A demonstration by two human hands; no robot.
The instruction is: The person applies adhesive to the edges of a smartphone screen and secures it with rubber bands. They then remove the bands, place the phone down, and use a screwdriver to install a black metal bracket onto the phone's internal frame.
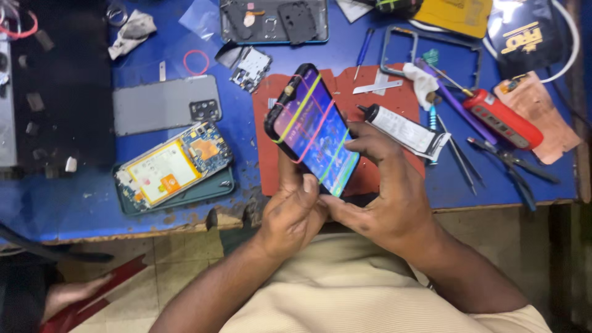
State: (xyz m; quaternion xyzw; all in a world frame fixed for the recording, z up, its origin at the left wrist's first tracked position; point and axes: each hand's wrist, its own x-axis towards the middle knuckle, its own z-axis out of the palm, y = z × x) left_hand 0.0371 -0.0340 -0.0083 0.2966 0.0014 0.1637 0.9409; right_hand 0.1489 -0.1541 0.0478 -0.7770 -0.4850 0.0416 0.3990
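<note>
Both hands grip a smartphone (312, 130) wrapped in coloured rubber bands, tilted above the red mat (370, 98) near the counter (80, 209) front edge: left hand (295, 213) underneath, right hand (385, 194) clasping its side. A glue tube (404, 131) lies just beside.

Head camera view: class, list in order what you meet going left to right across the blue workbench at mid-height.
Grey phone back cover → opened phone with yellow battery → rubber-banded phone held in both hands → white glue tube → red tool.
</note>
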